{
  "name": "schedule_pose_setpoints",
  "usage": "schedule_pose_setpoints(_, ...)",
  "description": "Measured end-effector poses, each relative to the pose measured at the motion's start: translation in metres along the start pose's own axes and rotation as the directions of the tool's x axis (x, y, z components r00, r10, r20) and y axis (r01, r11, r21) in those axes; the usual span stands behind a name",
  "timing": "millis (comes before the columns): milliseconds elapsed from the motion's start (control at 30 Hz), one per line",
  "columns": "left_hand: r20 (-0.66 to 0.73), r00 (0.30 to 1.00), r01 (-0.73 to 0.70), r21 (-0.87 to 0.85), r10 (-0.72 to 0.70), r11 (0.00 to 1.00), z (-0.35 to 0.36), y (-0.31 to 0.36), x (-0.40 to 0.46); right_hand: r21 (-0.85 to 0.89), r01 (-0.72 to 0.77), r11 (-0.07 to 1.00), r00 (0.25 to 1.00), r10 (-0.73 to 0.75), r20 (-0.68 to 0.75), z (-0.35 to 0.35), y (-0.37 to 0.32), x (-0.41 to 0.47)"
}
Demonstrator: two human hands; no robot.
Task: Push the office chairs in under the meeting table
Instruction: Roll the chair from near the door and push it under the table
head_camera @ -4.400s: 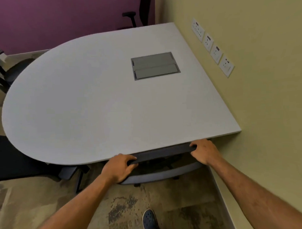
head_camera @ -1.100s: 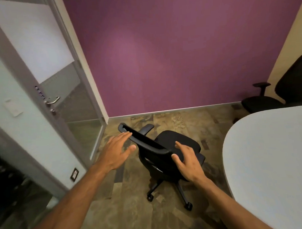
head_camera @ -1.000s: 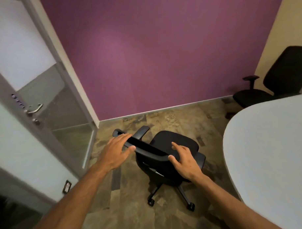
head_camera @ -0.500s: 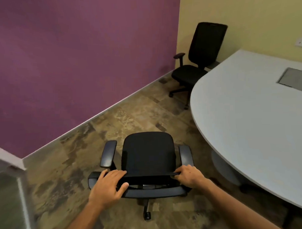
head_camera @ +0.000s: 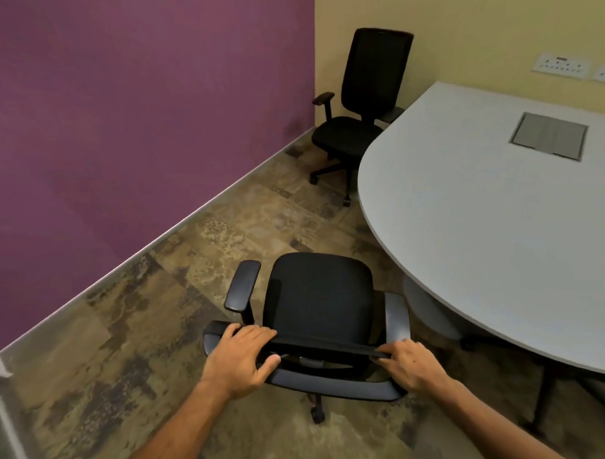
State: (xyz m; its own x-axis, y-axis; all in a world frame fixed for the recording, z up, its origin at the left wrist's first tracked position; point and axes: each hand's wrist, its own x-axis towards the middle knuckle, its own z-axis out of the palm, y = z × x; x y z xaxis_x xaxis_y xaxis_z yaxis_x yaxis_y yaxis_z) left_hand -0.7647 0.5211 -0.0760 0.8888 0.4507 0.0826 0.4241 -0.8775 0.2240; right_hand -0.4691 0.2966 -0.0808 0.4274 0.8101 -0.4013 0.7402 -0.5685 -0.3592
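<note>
Swung round from beside the door, the black mesh-backed office chair (head_camera: 319,297) now faces the rounded grey meeting table (head_camera: 499,222), both hands' fingers, left hand (head_camera: 238,360) and right hand (head_camera: 410,364), curled over its backrest top; a second black chair (head_camera: 361,100) beyond the fingertips also waits unpushed.

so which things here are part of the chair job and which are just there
Part of the job: near chair, held at its backrest by left hand and right hand; far chair; meeting table.

Just there: wall sockets, table's cable hatch.

Both hands, left (head_camera: 240,360) and right (head_camera: 410,364), grip the near chair (head_camera: 319,297) backrest beside the table (head_camera: 482,223).
</note>
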Motion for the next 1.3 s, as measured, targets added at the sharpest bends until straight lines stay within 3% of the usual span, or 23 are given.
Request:
schedule_pose_setpoints(300, 0.056, 0.979, -0.194, -0.01, 0.195, 0.981, 0.007, -0.029, 0.063, 0.041, -0.099, 0.994, 0.992, 0.102, -0.069, 0.004, -0.002, -0.017)
schedule_pose_setpoints(633, 0.119, 0.901, -0.407, -0.098, 0.417, 0.908, 0.006, -0.058, 0.186, 0.174, -0.228, 0.958, 0.949, 0.259, -0.182, 0.011, 0.016, 0.022)
schedule_pose_setpoints(967, 0.132, 0.792, -0.581, -0.136, 0.595, 0.803, 0.008, -0.058, 0.31, 0.287, -0.425, 0.859, 0.853, 0.486, -0.19, -0.021, 0.013, 0.061)
schedule_pose_setpoints(1100, 0.121, 0.744, -0.638, -0.169, 0.658, 0.752, 0.014, -0.089, 0.332, 0.313, -0.454, 0.834, 0.827, 0.525, -0.199, -0.012, -0.011, 0.077)
schedule_pose_setpoints(1300, 0.136, 0.61, -0.755, -0.199, 0.781, 0.624, 0.005, -0.126, 0.402, 0.435, -0.524, 0.732, 0.722, 0.653, -0.228, -0.004, -0.065, 0.115)
